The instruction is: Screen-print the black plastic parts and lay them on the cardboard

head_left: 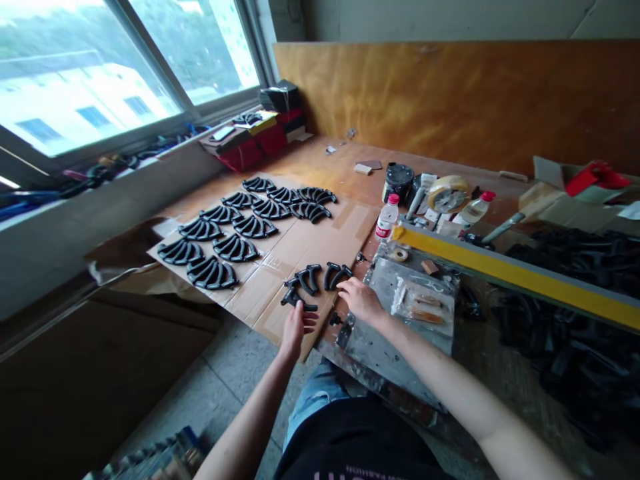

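My left hand [296, 328] is at the near edge of the cardboard sheet [290, 247]. Its thumb and forefinger close on a black curved handle [295, 299], while the other fingers stick out to the right. My right hand [361, 301] has its bent fingertips on another black curved handle [341, 276] at the cardboard's right edge; the grip is partly hidden. Between the hands and a little farther off lie a few more curved handles [309, 278]. Toward the window, several fanned groups of the same black handles [235, 248] rest in rows on the cardboard.
To the right, a grey board [367, 347] carries a plastic bag [423, 301] and a tape roll [400, 255]. A yellow-edged bar [500, 263] crosses the bench. Behind stand a red-capped bottle [387, 217] and a black tub [399, 179]. Many black parts [575, 360] are heaped at far right.
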Motion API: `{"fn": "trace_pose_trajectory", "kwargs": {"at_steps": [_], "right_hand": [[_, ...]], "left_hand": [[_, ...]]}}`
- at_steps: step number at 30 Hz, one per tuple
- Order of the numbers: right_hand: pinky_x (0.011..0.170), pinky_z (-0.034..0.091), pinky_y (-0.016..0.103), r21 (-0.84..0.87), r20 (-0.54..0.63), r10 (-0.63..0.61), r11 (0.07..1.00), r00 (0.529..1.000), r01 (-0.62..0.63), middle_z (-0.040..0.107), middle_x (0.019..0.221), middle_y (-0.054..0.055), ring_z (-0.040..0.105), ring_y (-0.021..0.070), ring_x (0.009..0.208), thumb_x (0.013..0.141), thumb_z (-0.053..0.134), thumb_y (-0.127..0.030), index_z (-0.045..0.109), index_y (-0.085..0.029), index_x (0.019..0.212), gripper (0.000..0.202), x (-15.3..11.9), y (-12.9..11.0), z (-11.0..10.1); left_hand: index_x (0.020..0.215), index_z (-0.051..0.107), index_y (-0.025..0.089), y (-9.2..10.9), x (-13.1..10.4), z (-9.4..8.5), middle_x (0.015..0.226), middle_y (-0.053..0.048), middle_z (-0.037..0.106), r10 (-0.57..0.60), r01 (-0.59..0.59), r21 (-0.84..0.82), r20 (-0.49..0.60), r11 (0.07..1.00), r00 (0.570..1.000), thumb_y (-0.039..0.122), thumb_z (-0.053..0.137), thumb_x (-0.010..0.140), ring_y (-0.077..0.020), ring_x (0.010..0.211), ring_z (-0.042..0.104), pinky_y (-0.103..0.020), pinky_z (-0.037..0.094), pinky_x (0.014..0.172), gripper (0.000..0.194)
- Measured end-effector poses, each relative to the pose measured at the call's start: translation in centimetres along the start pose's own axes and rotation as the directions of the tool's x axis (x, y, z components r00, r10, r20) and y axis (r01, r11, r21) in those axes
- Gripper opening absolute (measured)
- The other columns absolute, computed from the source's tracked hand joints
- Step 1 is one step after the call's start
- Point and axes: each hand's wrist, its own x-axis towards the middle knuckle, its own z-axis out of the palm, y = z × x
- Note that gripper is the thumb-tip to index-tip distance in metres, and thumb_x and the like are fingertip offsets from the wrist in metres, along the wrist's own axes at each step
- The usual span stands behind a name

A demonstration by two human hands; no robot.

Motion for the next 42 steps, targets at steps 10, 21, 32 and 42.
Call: {"fn": "trace_pose_trajectory", "kwargs": {"at_steps": [10, 21, 32, 42], "right_hand": [[0.085, 0.048, 0.034, -0.271, 0.187, 0.328, 0.923, 0.926, -0.273, 0.068, 0.113, 0.016, 0.064, 0.0271, 0.106, 0.095, 0.055, -0.038, 0.071, -0.018, 0.111, 0.031, 11.2, -3.0, 6.9], [0.095, 0.045, 0.031, -0.131, 0.157, 0.397, 0.916, 0.904, -0.379, 0.065, 0.121, 0.010, 0.060, 0.0222, 0.114, 0.092, 0.059, -0.034, 0.066, -0.026, 0.122, 0.032, 14.5, -5.0, 9.9], [0.085, 0.051, 0.038, -0.111, 0.095, 0.498, 0.866, 0.862, -0.488, 0.052, 0.122, 0.016, 0.064, 0.0294, 0.103, 0.079, 0.067, -0.055, 0.059, -0.017, 0.120, 0.056, 16.4, -7.5, 11.5], [0.088, 0.050, 0.037, -0.211, 0.098, 0.486, 0.863, 0.868, -0.459, 0.051, 0.122, 0.017, 0.064, 0.0291, 0.104, 0.080, 0.066, -0.049, 0.062, -0.014, 0.116, 0.050, 16.1, -6.1, 9.9]], "left_hand": [[0.066, 0.060, 0.018, -2.1, 9.5, -7.2, 0.052, -0.011, 0.065, -0.220, 0.193, 0.282, 0.066, 0.940, 0.973, 0.052, 0.040, 0.091, -0.0207, 0.044, 0.059, -0.031, 0.047, 0.046, 0.047], [0.083, 0.062, 0.018, 0.1, 12.2, -7.8, 0.075, -0.008, 0.070, 0.046, -0.023, 0.414, -0.045, 0.910, 0.998, 0.046, 0.040, 0.094, -0.0202, 0.066, 0.067, -0.030, 0.050, 0.062, 0.037], [0.127, 0.064, 0.027, 1.0, 10.1, -5.4, 0.119, -0.011, 0.057, 0.473, -0.300, 0.783, 0.009, 0.545, 0.881, 0.040, 0.041, 0.098, -0.0198, 0.098, 0.061, -0.027, 0.048, 0.068, 0.039], [0.128, 0.062, 0.024, 1.1, 11.7, -6.3, 0.115, -0.011, 0.061, 0.478, -0.321, 0.799, 0.049, 0.508, 0.877, 0.038, 0.040, 0.099, -0.0207, 0.100, 0.061, -0.029, 0.049, 0.080, 0.040]]}}
